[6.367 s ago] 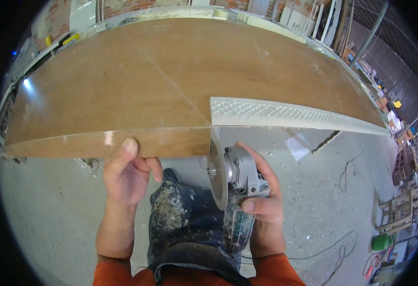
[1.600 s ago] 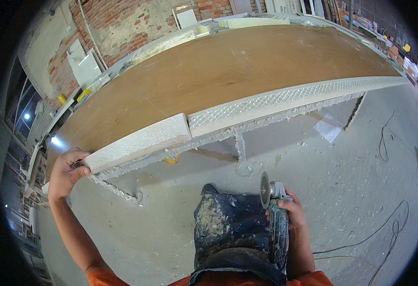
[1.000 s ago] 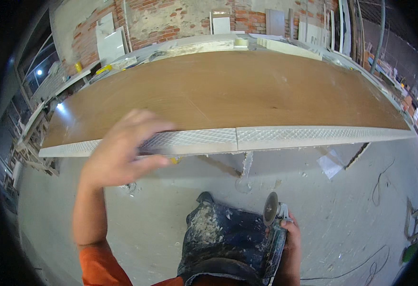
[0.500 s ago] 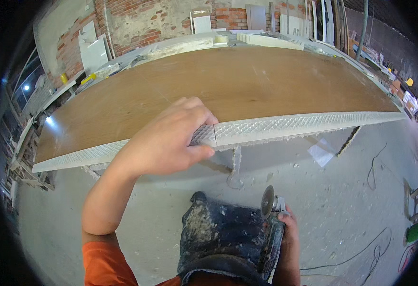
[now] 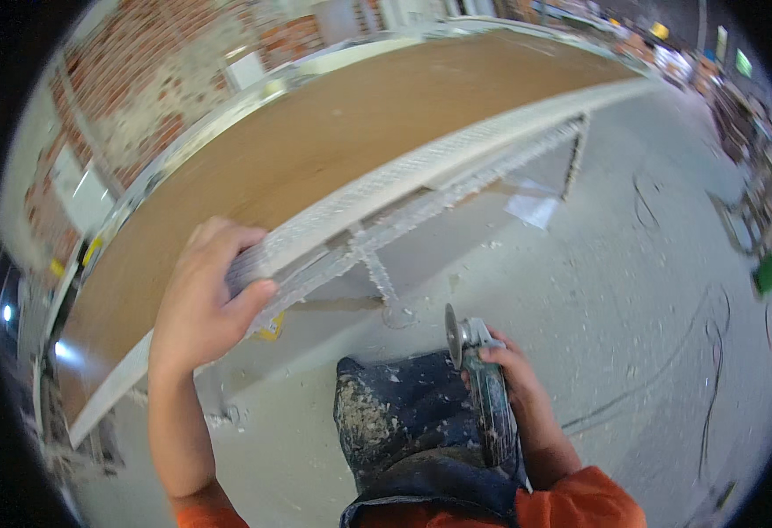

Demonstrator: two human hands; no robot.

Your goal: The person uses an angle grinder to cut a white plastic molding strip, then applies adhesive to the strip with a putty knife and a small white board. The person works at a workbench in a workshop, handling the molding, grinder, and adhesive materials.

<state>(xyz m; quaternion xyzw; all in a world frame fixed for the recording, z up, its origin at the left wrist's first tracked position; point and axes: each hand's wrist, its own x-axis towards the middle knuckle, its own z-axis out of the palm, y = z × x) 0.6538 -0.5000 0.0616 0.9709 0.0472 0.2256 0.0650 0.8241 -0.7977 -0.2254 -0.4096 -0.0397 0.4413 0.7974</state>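
Observation:
My left hand (image 5: pixel 201 304) grips a long white edge strip (image 5: pixel 351 209) with a crosshatched face, fingers over the top and thumb against the front. The strip runs along the near side of a brown board (image 5: pixel 316 145) lying on a table. The patch beneath my palm is hidden. At my right thigh, my right hand (image 5: pixel 516 374) is wrapped around the body of an angle grinder (image 5: pixel 492 414). Its thin round disc (image 5: pixel 453 336) points up and away, apart from the strip. Whether the disc spins, I cannot tell.
Under the board stands a frame (image 5: pixel 373 268) crusted with white plaster. A white sheet (image 5: pixel 532 209) lies on the dusty floor near a table leg (image 5: pixel 575 158). Cables (image 5: pixel 716 352) trail across the floor at right, by a green object (image 5: pixel 769 275). A brick wall (image 5: pixel 166 79) rises behind.
My view has tilted and turned to the right. The grinder has come up slightly, and more of my right arm shows. My left hand stays on the strip.

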